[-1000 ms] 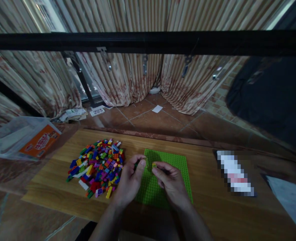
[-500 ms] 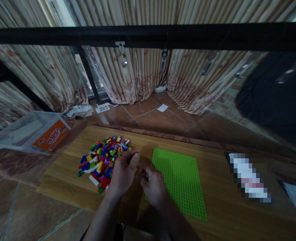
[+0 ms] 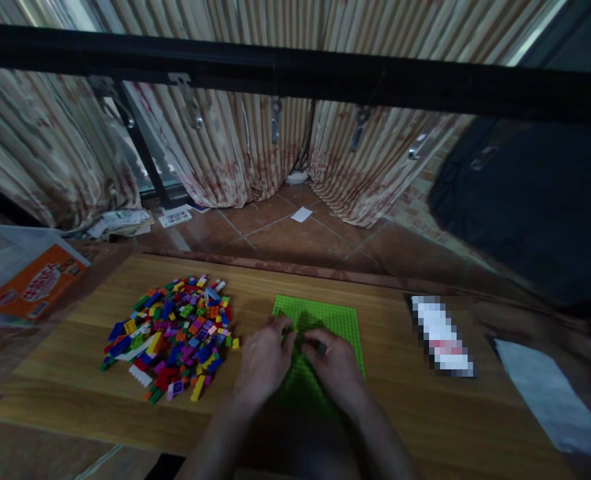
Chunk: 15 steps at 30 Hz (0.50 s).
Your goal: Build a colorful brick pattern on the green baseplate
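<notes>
My left hand (image 3: 265, 353) is over the left part of a green studded baseplate (image 3: 343, 318). Its thumb and fingers are pinched together, and whatever they grip is too small and dark to make out. Close beside it, my right hand (image 3: 335, 363) is above the middle of the plate with curled fingers. A small dark spot shows between those fingers, but I cannot tell what it is. To the left of my hands lies a loose pile of toy building bricks (image 3: 175, 333) in many colours. A yellow brick (image 3: 235, 343) sits at the pile's right edge.
The wooden table (image 3: 70, 380) carries a pixelated flat item (image 3: 443, 337) on the right, with a pale sheet (image 3: 550, 393) beyond it. A clear plastic box (image 3: 35, 280) with an orange label stands at the left. A black rail (image 3: 295, 73) crosses in front of striped curtains.
Both hands have moved from between the brick pile and the baseplate to over the baseplate. The whole view has swung right, so the surroundings appear further left.
</notes>
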{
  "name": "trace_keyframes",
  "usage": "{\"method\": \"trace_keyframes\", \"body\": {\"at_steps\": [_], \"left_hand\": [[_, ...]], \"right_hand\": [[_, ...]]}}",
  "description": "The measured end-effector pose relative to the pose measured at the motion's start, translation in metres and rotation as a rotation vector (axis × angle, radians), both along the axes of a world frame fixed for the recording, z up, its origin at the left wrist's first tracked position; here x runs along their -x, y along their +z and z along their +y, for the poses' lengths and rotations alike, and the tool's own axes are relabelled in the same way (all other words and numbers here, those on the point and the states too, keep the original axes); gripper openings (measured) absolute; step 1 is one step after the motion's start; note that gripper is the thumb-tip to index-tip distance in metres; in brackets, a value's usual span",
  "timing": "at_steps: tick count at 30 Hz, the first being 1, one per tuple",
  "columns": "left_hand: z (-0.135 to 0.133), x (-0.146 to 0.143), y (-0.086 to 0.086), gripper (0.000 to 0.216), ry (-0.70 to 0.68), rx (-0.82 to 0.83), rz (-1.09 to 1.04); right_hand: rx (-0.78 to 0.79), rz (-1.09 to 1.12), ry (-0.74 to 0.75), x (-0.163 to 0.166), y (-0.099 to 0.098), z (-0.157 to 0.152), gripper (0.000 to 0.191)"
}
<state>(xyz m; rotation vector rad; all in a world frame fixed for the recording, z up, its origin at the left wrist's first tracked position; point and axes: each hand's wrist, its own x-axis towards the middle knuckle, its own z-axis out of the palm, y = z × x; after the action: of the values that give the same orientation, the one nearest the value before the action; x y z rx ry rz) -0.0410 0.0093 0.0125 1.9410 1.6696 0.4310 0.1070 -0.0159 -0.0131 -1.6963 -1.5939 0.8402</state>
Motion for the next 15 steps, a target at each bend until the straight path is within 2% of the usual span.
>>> {"method": "trace_keyframes", "body": {"at_steps": [5, 9, 15], "left_hand": [[-0.002, -0.018, -0.013, 0.021, -0.114, -0.041, 0.012], [-0.004, -0.028, -0.016, 0.025, -0.183, -0.039, -0.050], [-0.004, -0.030, -0.016, 0.041, -0.161, 0.015, -0.124]], "right_hand": [[0.054, -0.085, 0.077, -0.021, 0.002, -0.004, 0.017], [0.105, -0.108, 0.083, -0.037, 0.006, -0.006, 0.018], [0.116, -0.115, -0.011, -0.060, 0.011, -0.007, 0.013]]}}
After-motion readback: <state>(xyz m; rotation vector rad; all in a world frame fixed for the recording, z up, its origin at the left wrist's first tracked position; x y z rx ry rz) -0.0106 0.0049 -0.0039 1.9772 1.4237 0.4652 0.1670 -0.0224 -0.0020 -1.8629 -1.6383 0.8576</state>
